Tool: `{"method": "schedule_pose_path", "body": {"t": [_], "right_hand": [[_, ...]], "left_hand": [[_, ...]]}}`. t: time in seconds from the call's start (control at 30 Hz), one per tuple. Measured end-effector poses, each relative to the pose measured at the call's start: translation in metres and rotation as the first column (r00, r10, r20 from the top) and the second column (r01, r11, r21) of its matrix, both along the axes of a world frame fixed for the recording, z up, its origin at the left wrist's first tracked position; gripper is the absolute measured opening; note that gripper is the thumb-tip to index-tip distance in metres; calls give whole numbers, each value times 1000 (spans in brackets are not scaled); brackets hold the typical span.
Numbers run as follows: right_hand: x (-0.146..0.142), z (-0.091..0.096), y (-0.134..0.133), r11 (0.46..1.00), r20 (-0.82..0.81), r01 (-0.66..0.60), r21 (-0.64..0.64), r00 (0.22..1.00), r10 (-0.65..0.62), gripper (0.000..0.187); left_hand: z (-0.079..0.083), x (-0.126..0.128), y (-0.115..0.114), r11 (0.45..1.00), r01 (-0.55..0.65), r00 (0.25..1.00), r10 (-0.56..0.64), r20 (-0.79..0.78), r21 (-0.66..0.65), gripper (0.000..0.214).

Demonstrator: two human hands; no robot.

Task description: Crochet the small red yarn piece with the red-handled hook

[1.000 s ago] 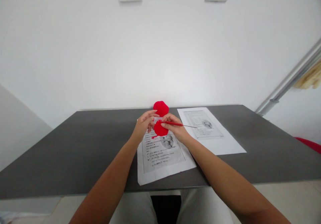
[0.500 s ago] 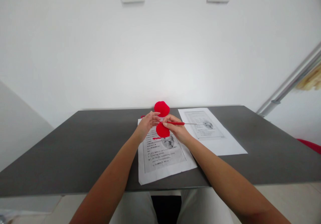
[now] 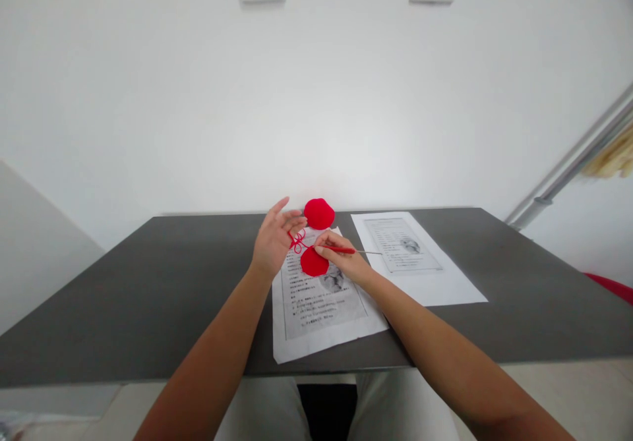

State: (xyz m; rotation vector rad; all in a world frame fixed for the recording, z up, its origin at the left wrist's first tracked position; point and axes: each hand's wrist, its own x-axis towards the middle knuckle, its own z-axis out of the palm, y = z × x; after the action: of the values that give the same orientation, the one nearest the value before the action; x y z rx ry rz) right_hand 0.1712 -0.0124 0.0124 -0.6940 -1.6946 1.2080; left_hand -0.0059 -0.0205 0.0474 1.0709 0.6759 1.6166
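Observation:
My right hand [image 3: 349, 260] is closed in a pinch on a crochet hook [image 3: 341, 249] with a red handle; its thin metal shaft points right. Just below those fingertips hangs a round red crocheted piece [image 3: 314, 263], touching them. To the left my left hand [image 3: 275, 240] is raised and open, fingers spread. Loose loops of red yarn [image 3: 297, 242] lie by its fingers and run toward the crocheted piece; whether they are wrapped on a finger I cannot tell. Behind both hands sits a red ball of yarn [image 3: 319, 213].
Under my hands lies a printed sheet [image 3: 326, 339] with a picture on it. A second printed sheet [image 3: 435, 289] is to the right. Both rest on a dark grey table [image 3: 173, 296], whose back edge meets a white wall [image 3: 316, 98].
My left hand has moved left and up, away from the right, its fingers spreading. Yarn loops now show between the hands. The hook and crocheted piece have shifted slightly left and down.

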Motion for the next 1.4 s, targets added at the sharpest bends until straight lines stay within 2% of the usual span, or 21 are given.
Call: {"method": "schedule_pose_path", "body": {"t": [0.07, 0.13, 0.2, 0.27, 0.33, 0.4, 0.5, 0.6, 0.67, 0.73, 0.87, 1.0, 1.17, 1.3, 1.4], "right_hand": [[0, 0, -1, 998, -5, 35, 44, 999, -35, 18], [1, 2, -1, 993, -4, 79, 84, 997, -79, 18], [2, 3, -2, 986, -3, 131, 108, 991, -131, 18], [3, 3, -2, 976, -12, 188, 114, 982, -188, 17], [3, 3, -1, 965, -27, 235, 117, 972, -233, 15], [3, 2, -1, 961, -36, 250, 122, 968, -247, 13], [2, 0, 0, 967, -31, 216, 134, 976, -213, 14], [0, -1, 0, 983, -55, 141, 119, 989, -136, 17], [-1, 0, -1, 987, -65, 122, 102, 991, -116, 18], [-1, 1, -2, 985, -51, 142, 100, 989, -137, 18], [0, 3, -4, 971, 7, 191, 144, 981, -194, 19], [1, 3, -2, 949, 81, 226, 220, 965, -249, 19], [4, 0, 0, 935, 130, 255, 248, 947, -292, 20], [5, -2, 1, 929, 117, 259, 263, 947, -297, 23], [5, -1, 0, 925, 108, 244, 293, 952, -286, 23]], "left_hand": [[-5, 6, 1, 988, -113, 984, 126, -125, 109, 48], [-9, 10, 1, 966, -175, 940, 221, -259, 190, 38], [-13, 9, 0, 941, -222, 863, 311, -399, 254, 27], [-15, 6, 0, 916, -241, 748, 385, -540, 319, 25], [-18, 4, 2, 911, -216, 648, 404, -646, 352, 31], [-21, 5, 4, 933, -193, 610, 358, -707, 305, 36], [-25, 10, 7, 979, -169, 654, 200, -730, 116, 48], [-25, 15, 7, 993, -51, 814, -18, -581, -102, 62], [-23, 15, 6, 989, 9, 895, -75, -439, -150, 58], [-22, 14, 6, 990, 21, 926, -71, -371, -138, 50], [-21, 10, 6, 997, 35, 916, -61, -397, -73, 44], [-24, 9, 9, 1000, 11, 865, 4, -501, 28, 40], [-29, 12, 12, 981, -104, 787, 182, -590, 164, 33], [-27, 13, 10, 958, -219, 728, 288, -622, 187, 26], [-25, 13, 8, 947, -263, 709, 318, -629, 183, 24]]}}
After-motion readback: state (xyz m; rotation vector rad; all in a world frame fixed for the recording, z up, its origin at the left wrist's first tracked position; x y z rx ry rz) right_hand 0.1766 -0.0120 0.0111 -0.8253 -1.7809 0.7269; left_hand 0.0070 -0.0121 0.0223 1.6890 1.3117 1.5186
